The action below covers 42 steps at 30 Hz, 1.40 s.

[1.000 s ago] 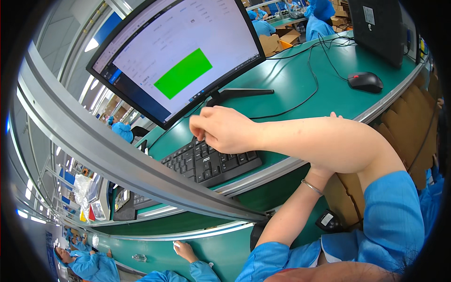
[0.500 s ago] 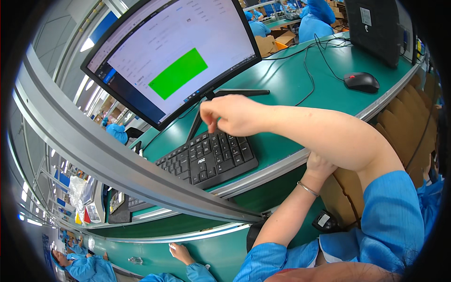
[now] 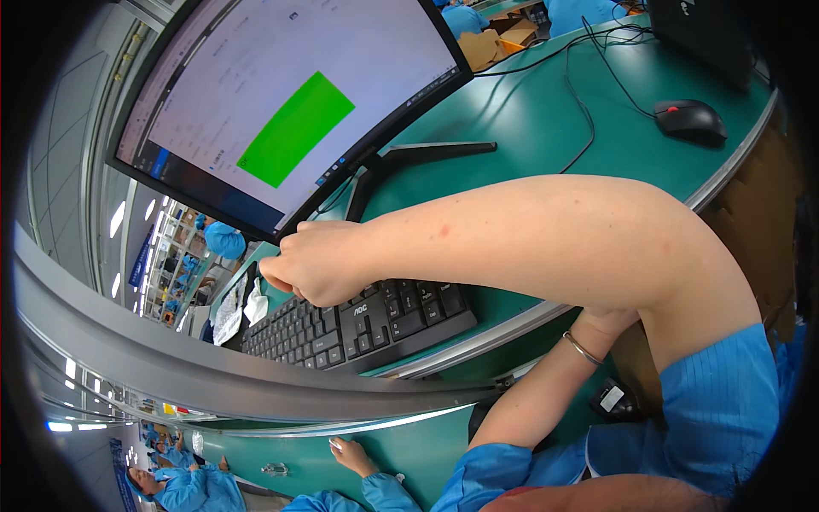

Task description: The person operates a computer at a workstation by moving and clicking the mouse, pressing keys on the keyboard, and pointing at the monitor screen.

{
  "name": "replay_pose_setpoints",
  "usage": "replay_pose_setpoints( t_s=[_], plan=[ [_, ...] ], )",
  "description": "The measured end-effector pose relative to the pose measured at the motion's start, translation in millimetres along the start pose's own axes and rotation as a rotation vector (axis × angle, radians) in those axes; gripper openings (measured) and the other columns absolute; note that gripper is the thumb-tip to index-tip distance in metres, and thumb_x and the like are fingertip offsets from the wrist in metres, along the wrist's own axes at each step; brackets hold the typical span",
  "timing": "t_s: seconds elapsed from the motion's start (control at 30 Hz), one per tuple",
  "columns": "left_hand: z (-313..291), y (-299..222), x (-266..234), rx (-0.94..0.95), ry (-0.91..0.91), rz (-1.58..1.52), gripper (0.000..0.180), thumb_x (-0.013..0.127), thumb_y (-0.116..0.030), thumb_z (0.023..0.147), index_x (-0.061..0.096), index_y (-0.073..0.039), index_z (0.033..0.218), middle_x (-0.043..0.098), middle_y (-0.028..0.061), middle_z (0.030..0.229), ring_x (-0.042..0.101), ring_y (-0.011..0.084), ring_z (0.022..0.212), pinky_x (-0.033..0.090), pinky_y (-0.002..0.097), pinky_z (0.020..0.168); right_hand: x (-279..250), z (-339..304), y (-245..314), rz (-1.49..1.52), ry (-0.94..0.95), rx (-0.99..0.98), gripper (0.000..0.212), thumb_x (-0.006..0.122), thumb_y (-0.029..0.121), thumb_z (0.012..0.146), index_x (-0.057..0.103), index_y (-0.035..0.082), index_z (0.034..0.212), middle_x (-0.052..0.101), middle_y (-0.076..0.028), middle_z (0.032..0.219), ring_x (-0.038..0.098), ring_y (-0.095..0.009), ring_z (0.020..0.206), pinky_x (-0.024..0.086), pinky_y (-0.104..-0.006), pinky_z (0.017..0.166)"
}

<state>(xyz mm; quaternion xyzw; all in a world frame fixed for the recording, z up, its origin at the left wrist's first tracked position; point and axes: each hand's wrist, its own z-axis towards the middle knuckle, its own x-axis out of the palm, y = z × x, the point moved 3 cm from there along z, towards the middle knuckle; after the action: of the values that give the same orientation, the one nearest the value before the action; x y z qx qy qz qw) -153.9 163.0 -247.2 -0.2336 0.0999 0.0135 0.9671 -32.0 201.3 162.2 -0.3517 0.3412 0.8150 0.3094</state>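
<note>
My right hand (image 3: 320,264) hovers over the far side of a black keyboard (image 3: 397,320), by the lower edge of a monitor (image 3: 294,226). Its fingers are curled together and nothing shows in them; whether they touch keys is hidden. A green block fills part of the lit screen. My left hand (image 3: 610,321), below a metal bangle (image 3: 583,348), is at the table's front edge under my right forearm. That forearm covers its fingers, so its grip cannot be seen.
A black mouse (image 3: 691,122) lies at the right on the green table (image 3: 533,102), with cables behind it. A grey metal rail (image 3: 213,350) crosses the left. Below it, a co-worker's hand (image 3: 351,456) rests over another green surface. A black scanner-like device (image 3: 614,401) sits near my sleeve.
My right hand has moved left across the keyboard, from the number keys toward the other end. My view has shifted too. My left hand stays under the right forearm.
</note>
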Motion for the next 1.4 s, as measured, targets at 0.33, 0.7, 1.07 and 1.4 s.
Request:
replay_pose_setpoints(
  t_s=[0.33,0.7,1.07,1.4],
  plan=[
    [15,186,-369,-0.850,-0.338,-0.253,0.030,0.044,-0.016,0.101,0.053,-0.005,0.127,0.058,0.0053,0.091,0.056,0.0172,0.068,0.045,0.0295,0.052,24,-1,-18,-0.097,0.029,-0.007,0.010,0.058,0.009,0.081,0.057,0.010,0.091,0.065,-0.010,0.076,0.062,-0.032,0.079,0.044,-0.0406,0.079],
    [91,-134,82,0.269,-0.253,0.058,0.046,0.046,-0.031,0.098,0.048,-0.010,0.138,0.048,0.0096,0.132,0.047,0.0221,0.115,0.043,0.0377,0.091,0,-5,4,-0.005,-0.006,0.022,0.018,0.051,0.000,0.080,0.055,0.009,0.095,0.065,-0.009,0.093,0.058,-0.031,0.092,0.044,-0.0411,0.086],
    [147,-250,139,0.721,-0.111,0.137,0.049,0.046,-0.031,0.097,0.050,-0.010,0.141,0.051,0.0100,0.142,0.049,0.0250,0.131,0.042,0.0430,0.108,-16,-20,-17,-0.211,-0.443,0.103,0.043,0.053,0.003,0.082,0.053,0.007,0.125,0.064,-0.018,0.097,0.060,-0.036,0.092,0.047,-0.0453,0.085],
    [103,-215,160,0.636,-0.030,0.125,0.048,0.045,-0.042,0.097,0.054,-0.018,0.137,0.052,0.0058,0.140,0.046,0.0207,0.131,0.039,0.0410,0.108,-25,-23,-9,-0.283,-0.326,0.251,0.076,0.052,0.003,0.080,0.026,0.003,0.152,0.067,-0.020,0.103,0.064,-0.035,0.098,0.047,-0.0444,0.091]
  ],
)
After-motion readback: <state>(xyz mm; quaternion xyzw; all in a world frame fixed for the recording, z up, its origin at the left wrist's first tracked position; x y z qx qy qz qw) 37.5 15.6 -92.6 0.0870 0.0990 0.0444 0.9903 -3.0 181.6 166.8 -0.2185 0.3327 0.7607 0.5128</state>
